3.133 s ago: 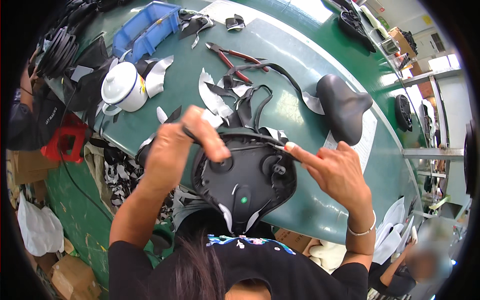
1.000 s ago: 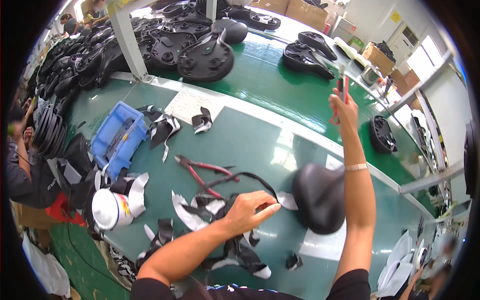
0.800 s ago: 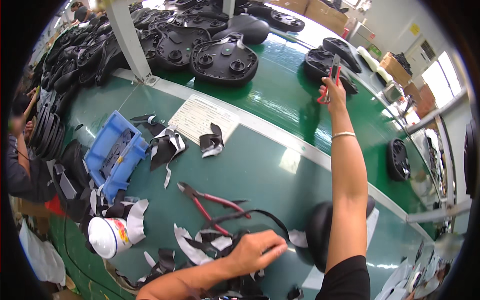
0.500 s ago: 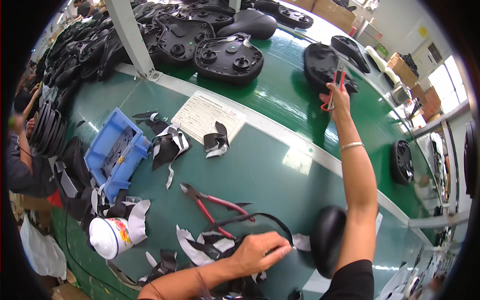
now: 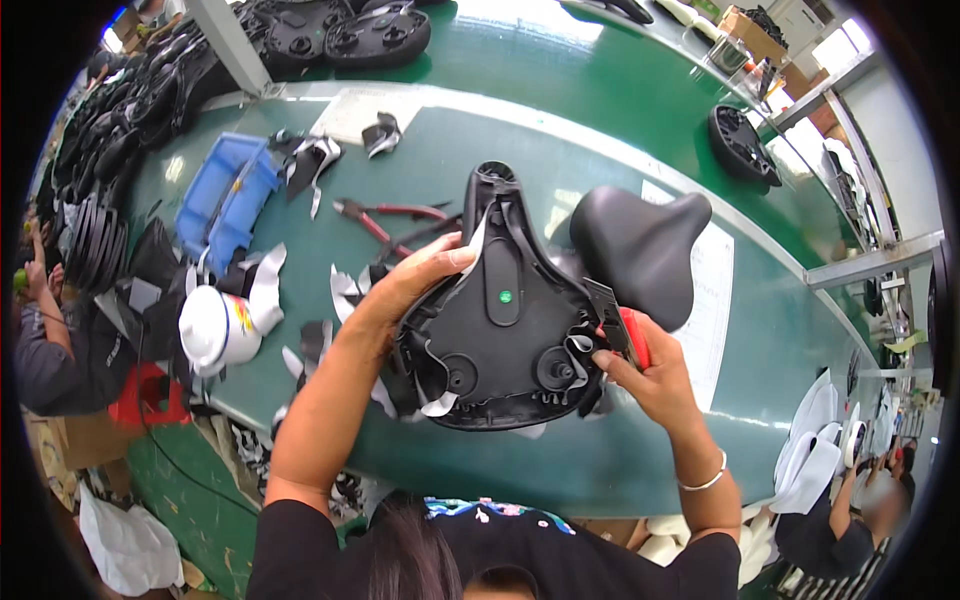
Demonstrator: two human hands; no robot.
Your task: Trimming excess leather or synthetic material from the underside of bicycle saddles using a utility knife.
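Observation:
A black bicycle saddle (image 5: 505, 330) is underside up in front of me, narrow nose pointing away. Loose cover flaps in black and white show along its edges. My left hand (image 5: 420, 277) grips its left side, thumb on top near the nose and fingers hidden beneath. In my right hand (image 5: 650, 370) is a red-handled tool (image 5: 628, 335) that looks like a utility knife, its dark metal end at the saddle's right edge. Beyond it lies a second saddle (image 5: 645, 250), smooth top up. Red-handled pliers (image 5: 375, 222) rest on the table left of the nose.
On the left stand a blue plastic bin (image 5: 225, 195) and a white enamel mug (image 5: 215, 330), among black and white scraps (image 5: 310, 165). Saddles are piled at the far left; another saddle (image 5: 742, 145) sits on the green conveyor (image 5: 560, 90). Other people work at both sides.
My right hand has come back from the conveyor with the tool. The upturned saddle is now before me, held by my left hand, which was closed near a black strip. The view has shifted.

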